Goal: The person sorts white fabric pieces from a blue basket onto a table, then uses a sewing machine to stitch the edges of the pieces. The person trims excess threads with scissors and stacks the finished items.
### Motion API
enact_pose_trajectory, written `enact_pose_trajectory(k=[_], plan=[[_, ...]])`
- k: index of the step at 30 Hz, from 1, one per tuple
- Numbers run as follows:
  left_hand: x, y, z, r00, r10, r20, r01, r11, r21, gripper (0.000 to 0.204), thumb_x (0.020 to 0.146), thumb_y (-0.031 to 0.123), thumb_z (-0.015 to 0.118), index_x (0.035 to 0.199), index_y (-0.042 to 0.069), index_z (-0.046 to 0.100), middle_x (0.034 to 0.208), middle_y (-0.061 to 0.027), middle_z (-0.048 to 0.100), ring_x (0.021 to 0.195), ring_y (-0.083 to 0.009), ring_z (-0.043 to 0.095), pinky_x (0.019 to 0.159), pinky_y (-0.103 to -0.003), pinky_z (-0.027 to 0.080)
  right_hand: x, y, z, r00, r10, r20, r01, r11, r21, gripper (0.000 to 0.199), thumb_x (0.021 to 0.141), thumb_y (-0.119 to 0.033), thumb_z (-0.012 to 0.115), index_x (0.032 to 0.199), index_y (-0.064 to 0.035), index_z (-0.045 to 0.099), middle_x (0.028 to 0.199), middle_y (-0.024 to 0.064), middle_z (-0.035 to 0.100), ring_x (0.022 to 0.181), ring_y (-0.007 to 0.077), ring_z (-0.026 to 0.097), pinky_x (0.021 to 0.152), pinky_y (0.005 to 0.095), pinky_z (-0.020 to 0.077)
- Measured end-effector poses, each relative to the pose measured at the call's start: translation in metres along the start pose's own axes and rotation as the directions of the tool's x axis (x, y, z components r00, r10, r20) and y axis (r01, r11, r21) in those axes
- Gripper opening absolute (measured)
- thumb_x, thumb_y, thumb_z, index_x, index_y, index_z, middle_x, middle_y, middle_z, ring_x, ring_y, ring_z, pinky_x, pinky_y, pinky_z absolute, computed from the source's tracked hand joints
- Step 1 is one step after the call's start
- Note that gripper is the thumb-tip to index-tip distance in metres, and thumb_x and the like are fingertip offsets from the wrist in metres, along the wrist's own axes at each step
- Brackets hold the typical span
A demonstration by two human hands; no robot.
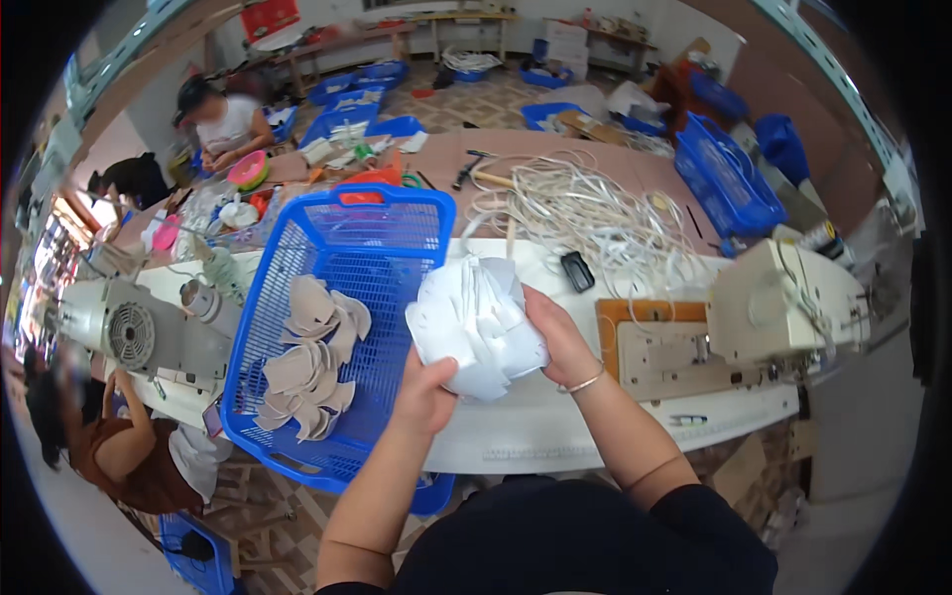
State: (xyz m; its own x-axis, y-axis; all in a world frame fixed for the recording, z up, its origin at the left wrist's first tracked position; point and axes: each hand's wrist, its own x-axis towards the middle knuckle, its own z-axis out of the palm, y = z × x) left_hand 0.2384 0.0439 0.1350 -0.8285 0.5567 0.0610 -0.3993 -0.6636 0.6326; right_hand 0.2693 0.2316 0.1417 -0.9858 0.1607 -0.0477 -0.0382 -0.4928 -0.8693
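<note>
Both my hands hold a thick bunch of white cut fabric pieces (474,322) above the white table. My left hand (424,395) grips the bunch from below at its near edge. My right hand (557,337), with a thin bracelet at the wrist, clasps its right side. Just left of the bunch lies a blue plastic basket (392,213) with several beige cut pieces (312,362) piled in it.
A white sewing machine (783,302) stands on the right, another (139,332) on the left. A tangle of white cord (585,213) and a small black object (576,270) lie behind. Other people work at the far left; blue crates sit further back.
</note>
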Motion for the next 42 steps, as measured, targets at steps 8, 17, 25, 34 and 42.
enact_pose_trajectory(k=[8, 17, 25, 34, 42], plan=[[-0.032, -0.094, -0.019, 0.913, -0.405, 0.041, 0.398, 0.910, 0.115, 0.079, 0.066, 0.010, 0.066, 0.133, 0.001, 0.026, 0.127, -0.0116, 0.044, 0.118, -0.0245, 0.043, 0.100, -0.037, 0.033, -0.087, 0.008, -0.074, 1.000, -0.019, -0.022, 0.012, 0.962, -0.271, 0.067, 0.083, -0.002, 0.056, 0.138, 0.0002, 0.019, 0.131, 0.0118, 0.040, 0.104, 0.0157, 0.053, 0.086, 0.0279, 0.0447], [-0.041, -0.141, -0.017, 0.939, -0.331, 0.094, 0.314, 0.935, 0.163, 0.074, 0.063, 0.007, 0.070, 0.127, 0.002, 0.034, 0.118, -0.0084, 0.048, 0.111, -0.0214, 0.048, 0.094, -0.035, 0.038, -0.157, 0.029, -0.085, 0.929, -0.277, -0.244, 0.040, 0.734, -0.678, 0.062, 0.079, -0.008, 0.065, 0.132, -0.0012, 0.034, 0.115, 0.0118, 0.055, 0.090, 0.0110, 0.057, 0.077, 0.0253, 0.0472], [-0.028, -0.156, -0.012, 0.923, -0.372, -0.093, 0.360, 0.924, -0.130, 0.065, 0.072, 0.021, 0.062, 0.130, 0.006, 0.034, 0.127, -0.0109, 0.045, 0.118, -0.0283, 0.042, 0.101, -0.044, 0.032, -0.196, 0.023, -0.094, 0.947, 0.041, -0.319, -0.144, 0.940, -0.308, 0.025, 0.082, -0.010, 0.062, 0.102, 0.0032, 0.056, 0.088, 0.0073, 0.063, 0.076, 0.0127, 0.061, 0.070, 0.0237, 0.0500], [0.002, -0.108, -0.019, 0.966, -0.260, 0.002, 0.242, 0.898, -0.368, 0.076, 0.072, 0.042, 0.062, 0.135, 0.014, 0.031, 0.135, -0.0084, 0.038, 0.125, -0.0291, 0.035, 0.104, -0.052, 0.024, -0.185, -0.002, -0.121, 0.859, -0.188, -0.476, 0.169, 0.982, -0.084, 0.026, 0.085, -0.004, 0.055, 0.108, 0.0047, 0.051, 0.100, 0.0127, 0.060, 0.088, 0.0185, 0.061, 0.079, 0.0301, 0.0514], [-0.007, -0.141, 0.001, 0.897, -0.360, 0.257, 0.427, 0.854, -0.295, 0.091, 0.062, 0.044, 0.071, 0.137, 0.013, 0.028, 0.137, -0.0120, 0.035, 0.125, -0.0330, 0.034, 0.104, -0.050, 0.026, -0.137, 0.032, -0.099, 0.901, -0.345, -0.262, 0.151, 0.816, -0.558, 0.027, 0.079, -0.004, 0.061, 0.105, 0.0003, 0.059, 0.098, 0.0063, 0.063, 0.088, 0.0131, 0.059, 0.078, 0.0260, 0.0471]])
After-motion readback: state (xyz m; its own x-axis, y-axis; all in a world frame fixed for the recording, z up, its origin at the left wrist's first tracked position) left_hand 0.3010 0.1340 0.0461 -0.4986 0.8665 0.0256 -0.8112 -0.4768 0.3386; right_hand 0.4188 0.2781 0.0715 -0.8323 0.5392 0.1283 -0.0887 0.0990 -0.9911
